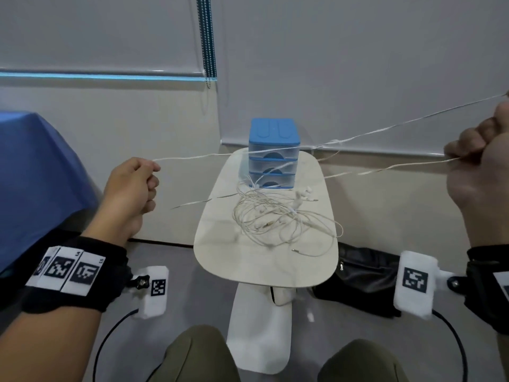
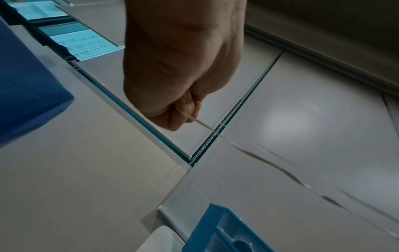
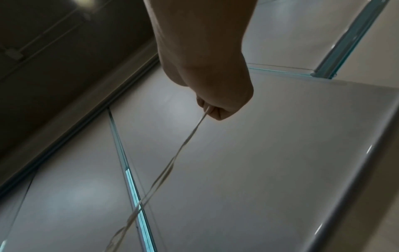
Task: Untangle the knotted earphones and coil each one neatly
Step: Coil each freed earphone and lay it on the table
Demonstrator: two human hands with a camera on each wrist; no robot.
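Cord pulled taut between two hands above the worktop.
Head view: the left hand [image 1: 131, 186] and right hand [image 1: 480, 164], both fisted, grip a white cord [image 1: 275, 151] stretched across in the air; the tangle [image 1: 278, 216] of earphones lies on the worktop [image 1: 261, 268], near a blue drawer box [image 1: 274, 153] at its far end. Left wrist view: curled fingers [image 2: 190, 107] pinch the cord. Right wrist view: the fist [image 3: 215, 95] clamps two strands [image 3: 183, 146].
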